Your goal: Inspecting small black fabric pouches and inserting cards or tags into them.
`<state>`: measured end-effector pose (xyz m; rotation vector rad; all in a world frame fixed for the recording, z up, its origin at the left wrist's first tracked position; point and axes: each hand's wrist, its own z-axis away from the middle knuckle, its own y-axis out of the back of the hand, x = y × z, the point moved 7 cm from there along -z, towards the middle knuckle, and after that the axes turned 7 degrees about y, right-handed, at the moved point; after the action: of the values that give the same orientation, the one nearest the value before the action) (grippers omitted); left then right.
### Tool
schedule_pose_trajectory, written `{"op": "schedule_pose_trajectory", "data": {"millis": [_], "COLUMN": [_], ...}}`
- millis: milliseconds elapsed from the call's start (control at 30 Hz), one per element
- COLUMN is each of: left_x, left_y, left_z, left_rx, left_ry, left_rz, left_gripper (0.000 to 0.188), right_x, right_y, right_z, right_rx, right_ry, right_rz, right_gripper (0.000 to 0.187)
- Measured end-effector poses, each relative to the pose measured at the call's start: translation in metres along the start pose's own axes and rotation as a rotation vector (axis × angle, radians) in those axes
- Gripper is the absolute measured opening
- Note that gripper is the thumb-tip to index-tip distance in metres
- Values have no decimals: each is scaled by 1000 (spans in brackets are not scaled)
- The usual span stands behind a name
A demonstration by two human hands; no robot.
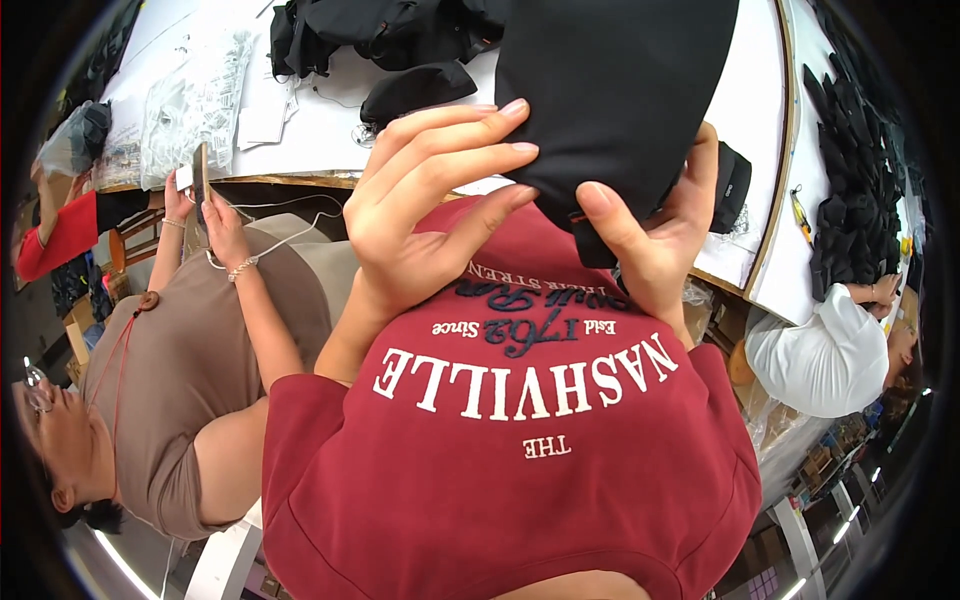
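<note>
A smooth black cloth item (620,90), possibly a cap, is held up in front of my chest, over the table's near edge. My right hand (655,225) grips its lower end, thumb in front and fingers wrapped around the right side. A short black strap or tab (592,243) hangs beneath that thumb. On the other side, my left hand (430,195) is open, fingers stretched and apart. Its fingertips lie at the left edge of the cloth; whether they press on it I cannot tell. The upper part of the cloth runs out of view.
Black cloth pieces (390,30) and a cap-shaped one (418,92) lie on the white table (325,125). A clear bag (195,100) stands left, near a person holding a phone (201,170). Another person (820,350) works at right by a black pile (850,170).
</note>
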<state>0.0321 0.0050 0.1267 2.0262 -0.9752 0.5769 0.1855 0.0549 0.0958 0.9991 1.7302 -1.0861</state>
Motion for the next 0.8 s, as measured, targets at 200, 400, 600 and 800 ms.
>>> {"op": "schedule_pose_trajectory", "data": {"millis": [200,400,600,800], "left_x": [-2,-3,-3,-8], "left_y": [-3,-3,-2,1], "left_z": [7,12,11,11], "left_rx": [23,31,15,26], "left_ry": [33,37,38,104], "left_rz": [63,85,83,139], "left_gripper": [27,23,20,18], "right_x": [2,4,8,12], "right_y": [4,4,4,2], "right_z": [7,11,11,11], "right_rx": [-26,-33,-41,13], "right_ry": [34,5,-38,-204], "right_rz": [87,83,73,-53], "right_gripper": [58,57,55,53]}}
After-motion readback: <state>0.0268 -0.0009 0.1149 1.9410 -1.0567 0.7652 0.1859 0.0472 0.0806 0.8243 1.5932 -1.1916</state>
